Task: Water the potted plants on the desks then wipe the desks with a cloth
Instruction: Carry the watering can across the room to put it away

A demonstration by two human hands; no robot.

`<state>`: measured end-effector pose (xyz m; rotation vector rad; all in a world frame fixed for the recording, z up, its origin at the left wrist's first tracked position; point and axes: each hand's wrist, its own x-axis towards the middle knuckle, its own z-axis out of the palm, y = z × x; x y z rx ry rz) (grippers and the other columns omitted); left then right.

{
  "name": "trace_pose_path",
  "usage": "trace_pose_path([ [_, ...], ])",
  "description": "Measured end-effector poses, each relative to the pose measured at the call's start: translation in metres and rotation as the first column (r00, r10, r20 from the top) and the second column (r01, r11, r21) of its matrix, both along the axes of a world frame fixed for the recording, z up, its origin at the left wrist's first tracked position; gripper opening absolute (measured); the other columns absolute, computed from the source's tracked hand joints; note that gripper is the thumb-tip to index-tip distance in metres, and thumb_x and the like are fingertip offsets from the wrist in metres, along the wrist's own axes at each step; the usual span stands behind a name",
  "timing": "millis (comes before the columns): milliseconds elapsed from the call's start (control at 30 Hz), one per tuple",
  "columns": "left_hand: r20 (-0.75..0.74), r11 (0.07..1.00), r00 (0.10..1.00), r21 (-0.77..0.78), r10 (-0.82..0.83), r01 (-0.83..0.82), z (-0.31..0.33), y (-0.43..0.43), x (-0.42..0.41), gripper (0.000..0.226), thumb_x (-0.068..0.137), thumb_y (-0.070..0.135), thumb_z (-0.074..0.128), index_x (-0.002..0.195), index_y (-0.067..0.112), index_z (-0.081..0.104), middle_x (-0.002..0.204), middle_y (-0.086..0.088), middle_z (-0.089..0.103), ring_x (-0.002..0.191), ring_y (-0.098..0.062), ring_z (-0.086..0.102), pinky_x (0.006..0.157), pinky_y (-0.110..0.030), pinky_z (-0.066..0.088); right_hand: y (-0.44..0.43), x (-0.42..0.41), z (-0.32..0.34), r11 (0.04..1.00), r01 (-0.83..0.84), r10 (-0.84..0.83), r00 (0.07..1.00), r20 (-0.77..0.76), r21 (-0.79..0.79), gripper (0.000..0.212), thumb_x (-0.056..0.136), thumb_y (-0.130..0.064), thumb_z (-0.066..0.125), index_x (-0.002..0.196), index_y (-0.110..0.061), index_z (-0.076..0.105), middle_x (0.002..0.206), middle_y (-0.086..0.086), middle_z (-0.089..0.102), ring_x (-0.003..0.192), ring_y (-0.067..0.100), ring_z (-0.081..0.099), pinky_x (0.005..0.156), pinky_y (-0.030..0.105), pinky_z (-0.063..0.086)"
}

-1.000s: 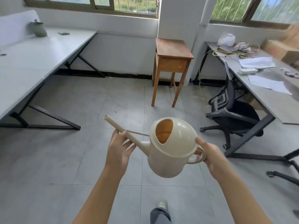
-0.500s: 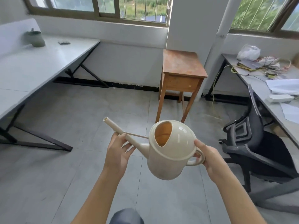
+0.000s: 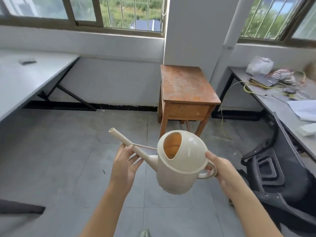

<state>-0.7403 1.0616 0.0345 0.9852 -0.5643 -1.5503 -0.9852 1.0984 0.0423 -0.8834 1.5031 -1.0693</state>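
Observation:
I hold a cream watering can [image 3: 177, 170] in front of me above the tiled floor, its spout pointing up and left. My right hand [image 3: 220, 170] grips its handle at the right side. My left hand [image 3: 124, 165] supports the spout from below, fingers curled around it. A white desk [image 3: 25, 79] stands at the left and a grey desk [image 3: 280, 106] at the right. No potted plant and no cloth are in view.
A small wooden table [image 3: 186, 86] stands ahead against a white pillar. A black office chair [image 3: 277, 177] sits at the right desk, which carries papers [image 3: 304, 108], tangled cables [image 3: 273, 81] and a plastic bag [image 3: 259, 65]. A small dark object [image 3: 27, 62] lies on the left desk.
I have moved forward toward the wooden table; the pot on the left desk has passed out of view. Both hands keep the same hold on the watering can.

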Motion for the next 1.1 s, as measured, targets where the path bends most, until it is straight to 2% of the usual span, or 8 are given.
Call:
trace_pose_path([
  [67, 0.012, 1.0, 1.0, -0.009, -0.028, 0.028, 0.003, -0.043, -0.008, 0.016, 0.093, 0.014, 0.04, 0.079, 0.017, 0.048, 0.08, -0.003, 0.046, 0.082, -0.021, 0.05, 0.09, -0.038, 0.045, -0.034, -0.005, 0.003, 0.999, 0.032, -0.032, 0.999, 0.022, -0.027, 0.029, 0.089, -0.027, 0.051, 0.074, -0.016, 0.074, 0.076, -0.003, 0.075, 0.093, 0.02, 0.062, 0.055, 0.014, 0.051],
  [233, 0.004, 0.998, 0.999, 0.051, -0.033, 0.033, -0.002, -0.122, -0.03, 0.017, 0.093, 0.013, 0.04, 0.08, 0.017, 0.049, 0.076, -0.002, 0.05, 0.08, -0.021, 0.052, 0.086, -0.035, 0.045, -0.11, -0.023, -0.003, 0.997, 0.08, -0.079, 0.996, 0.04, -0.018, 0.03, 0.09, -0.024, 0.049, 0.078, -0.008, 0.07, 0.06, -0.007, 0.071, 0.08, 0.017, 0.061, 0.047, 0.014, 0.049],
  [367, 0.032, 0.995, 0.999, 0.096, -0.017, 0.014, -0.013, -0.187, -0.055, 0.017, 0.094, 0.013, 0.039, 0.079, 0.016, 0.048, 0.078, -0.004, 0.047, 0.08, -0.021, 0.05, 0.085, -0.035, 0.046, -0.182, -0.052, -0.021, 0.997, 0.077, -0.078, 0.997, 0.028, 0.025, 0.029, 0.089, -0.026, 0.052, 0.07, -0.012, 0.07, 0.057, -0.009, 0.067, 0.076, 0.016, 0.057, 0.048, 0.014, 0.048],
  [500, 0.031, 0.995, 0.999, 0.094, 0.025, -0.027, -0.014, -0.254, -0.082, 0.018, 0.094, 0.012, 0.039, 0.079, 0.015, 0.047, 0.074, -0.003, 0.053, 0.077, -0.02, 0.052, 0.088, -0.036, 0.045, -0.262, -0.082, -0.03, 0.998, 0.043, -0.044, 0.999, 0.011, 0.046, 0.03, 0.086, -0.03, 0.056, 0.065, -0.014, 0.07, 0.058, -0.008, 0.067, 0.075, 0.018, 0.058, 0.068, 0.027, 0.044],
  [667, 0.002, 0.995, 0.997, 0.058, 0.08, -0.08, -0.005, -0.332, -0.111, 0.018, 0.094, 0.012, 0.038, 0.081, 0.017, 0.049, 0.079, -0.003, 0.054, 0.08, -0.018, 0.055, 0.082, -0.032, 0.047, -0.35, -0.108, -0.017, 1.0, -0.02, 0.02, 0.999, 0.03, 0.013, 0.041, 0.08, -0.038, 0.063, 0.095, 0.0, 0.069, 0.1, 0.014, 0.07, 0.1, 0.029, 0.062, 0.053, 0.015, 0.05],
  [800, -0.003, 0.996, 0.997, 0.045, 0.074, -0.073, -0.004, -0.391, -0.127, 0.017, 0.094, 0.013, 0.04, 0.081, 0.019, 0.049, 0.08, -0.001, 0.052, 0.082, -0.016, 0.053, 0.086, -0.033, 0.044, -0.41, -0.124, -0.007, 0.999, -0.034, 0.033, 0.996, 0.082, 0.02, 0.05, 0.076, -0.039, 0.066, 0.1, 0.005, 0.067, 0.089, 0.008, 0.074, 0.086, 0.017, 0.067, 0.051, 0.012, 0.049],
  [967, -0.003, 0.997, 0.999, 0.058, 0.046, -0.046, -0.008, -0.475, -0.148, 0.016, 0.093, 0.011, 0.04, 0.081, 0.017, 0.049, 0.079, -0.003, 0.052, 0.081, -0.017, 0.053, 0.088, -0.035, 0.045, -0.485, -0.143, -0.01, 0.999, 0.0, 0.0, 1.0, 0.005, 0.038, 0.068, 0.056, -0.059, 0.068, 0.094, -0.003, 0.071, 0.094, 0.005, 0.075, 0.098, 0.019, 0.067, 0.079, 0.029, 0.051],
  [1100, -0.016, 0.998, 1.0, 0.065, -0.015, 0.015, -0.006, -0.532, -0.16, 0.017, 0.094, 0.01, 0.04, 0.081, 0.016, 0.049, 0.079, -0.005, 0.052, 0.079, -0.019, 0.055, 0.086, -0.035, 0.045, -0.531, -0.154, -0.007, 0.998, 0.063, -0.065, 0.997, 0.046, 0.025, 0.053, 0.066, -0.047, 0.063, 0.092, -0.001, 0.072, 0.092, 0.006, 0.075, 0.1, 0.021, 0.065, 0.055, 0.018, 0.053],
])
